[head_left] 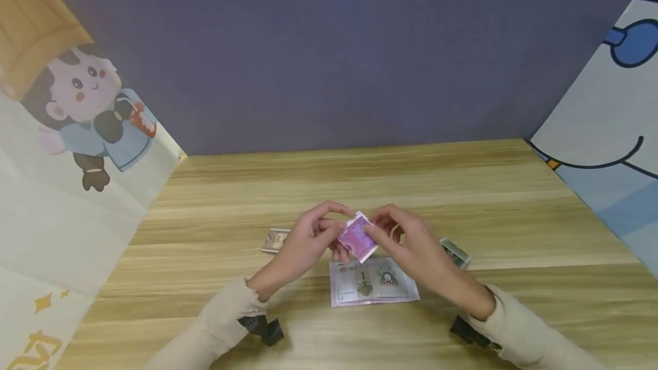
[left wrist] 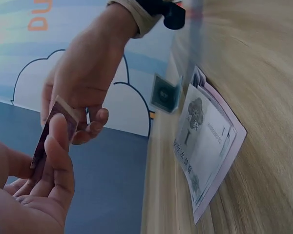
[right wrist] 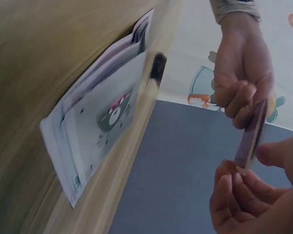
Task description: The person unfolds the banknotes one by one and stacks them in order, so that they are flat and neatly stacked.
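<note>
A small purple banknote folded into a packet is up in front of me, between both hands. My left hand pinches its left edge between thumb and fingers. The right hand has its thumb across the packet's front at the right, fingers curled behind. Edge-on in the right wrist view, the folded banknote looks thin and flat. Under the hands, a stack of pale banknotes lies on the table, printed with a 1, a flower and a cartoon animal.
A folded brown banknote lies on the wooden table beside my left hand. Past the right wrist sits a folded green banknote, partly raised. A dark panel rises at the back, with cartoon-printed panels at both sides.
</note>
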`<state>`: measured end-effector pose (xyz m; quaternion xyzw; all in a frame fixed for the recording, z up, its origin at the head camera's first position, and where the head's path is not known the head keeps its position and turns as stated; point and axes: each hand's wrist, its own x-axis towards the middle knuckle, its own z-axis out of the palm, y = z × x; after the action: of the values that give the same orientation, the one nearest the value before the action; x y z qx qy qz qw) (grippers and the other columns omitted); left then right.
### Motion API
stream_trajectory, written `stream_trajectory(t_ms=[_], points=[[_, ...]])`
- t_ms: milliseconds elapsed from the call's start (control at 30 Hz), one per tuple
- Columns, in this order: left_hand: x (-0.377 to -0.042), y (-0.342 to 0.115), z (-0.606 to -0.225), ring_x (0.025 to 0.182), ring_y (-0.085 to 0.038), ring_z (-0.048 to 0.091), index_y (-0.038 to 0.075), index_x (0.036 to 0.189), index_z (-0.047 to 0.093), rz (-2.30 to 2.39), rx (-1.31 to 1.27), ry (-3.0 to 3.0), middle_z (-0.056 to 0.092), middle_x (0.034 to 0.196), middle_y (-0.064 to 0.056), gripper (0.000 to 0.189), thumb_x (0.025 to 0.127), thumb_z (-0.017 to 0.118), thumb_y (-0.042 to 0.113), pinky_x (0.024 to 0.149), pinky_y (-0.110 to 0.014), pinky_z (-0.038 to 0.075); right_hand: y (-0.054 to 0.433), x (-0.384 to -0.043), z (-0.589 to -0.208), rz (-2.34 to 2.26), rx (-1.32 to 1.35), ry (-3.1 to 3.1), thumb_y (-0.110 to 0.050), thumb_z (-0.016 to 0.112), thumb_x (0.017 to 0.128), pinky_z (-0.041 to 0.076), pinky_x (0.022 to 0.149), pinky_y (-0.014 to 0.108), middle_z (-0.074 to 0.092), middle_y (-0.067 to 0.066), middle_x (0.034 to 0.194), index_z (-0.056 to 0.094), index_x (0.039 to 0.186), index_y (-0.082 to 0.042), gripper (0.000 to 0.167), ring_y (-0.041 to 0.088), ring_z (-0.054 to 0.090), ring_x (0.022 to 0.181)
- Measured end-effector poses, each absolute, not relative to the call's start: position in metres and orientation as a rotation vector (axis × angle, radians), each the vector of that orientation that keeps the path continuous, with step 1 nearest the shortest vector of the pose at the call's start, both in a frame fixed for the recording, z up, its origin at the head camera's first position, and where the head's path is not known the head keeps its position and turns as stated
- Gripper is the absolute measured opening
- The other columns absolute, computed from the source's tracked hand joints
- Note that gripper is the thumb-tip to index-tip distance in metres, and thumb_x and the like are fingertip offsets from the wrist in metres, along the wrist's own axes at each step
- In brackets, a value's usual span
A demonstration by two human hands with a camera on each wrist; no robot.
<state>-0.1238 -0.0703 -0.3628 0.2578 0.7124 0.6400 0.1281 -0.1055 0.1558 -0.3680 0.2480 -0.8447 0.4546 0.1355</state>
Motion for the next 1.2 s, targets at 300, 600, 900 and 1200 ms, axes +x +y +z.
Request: stream_trajectory(t_ms=[300,600,900,1200], points=[[-0.121,-0.066,-0.362,0.075,-0.037,0.070,0.007,0.134,0.060,1.841,0.758,2.188,0.075,0.093,-0.012,0.033,0.102,0.053,0.007,0.071,-0.043,0.060,0.154,-0.103,-0.368,1.200,0.712,-2.441,-0.021,0.073,0.092,0.054,0.064,0.025,0.068,-0.008,0.086,0.072,0.109,-0.007,0.022,0.004,0.061,0.075],[-0.118,-0.066,-0.359,0.075,-0.018,0.072,0.005,0.126,0.066,1.784,0.791,2.249,0.075,0.096,-0.009,0.027,0.102,0.054,0.009,0.071,-0.034,0.061,0.152,-0.096,-0.368,1.123,0.782,-2.406,-0.022,0.071,0.093,0.058,0.075,0.033,0.073,-0.003,0.103,0.073,0.112,-0.009,0.023,0.008,0.067,0.091],[-0.122,-0.073,-0.354,0.064,-0.027,0.067,0.003,0.108,0.072,1.748,0.821,2.237,0.073,0.088,-0.011,0.023,0.103,0.056,0.019,0.052,-0.037,0.058,0.156,-0.097,-0.362,1.137,0.778,-2.317,-0.011,0.076,0.088,0.054,0.070,0.025,0.067,-0.007,0.092,0.072,0.094,-0.013,0.007,0.009,0.060,0.083],[-0.127,-0.083,-0.346,0.076,-0.014,0.053,0.016,0.094,0.079,1.572,0.828,2.572,0.060,0.082,0.002,0.019,0.096,0.067,0.031,0.066,-0.024,0.049,0.167,-0.099,-0.347,1.482,0.655,-2.376,-0.012,0.075,0.090,0.055,0.055,0.027,0.068,-0.005,0.078,0.072,0.093,-0.012,0.004,0.015,0.063,0.061]])
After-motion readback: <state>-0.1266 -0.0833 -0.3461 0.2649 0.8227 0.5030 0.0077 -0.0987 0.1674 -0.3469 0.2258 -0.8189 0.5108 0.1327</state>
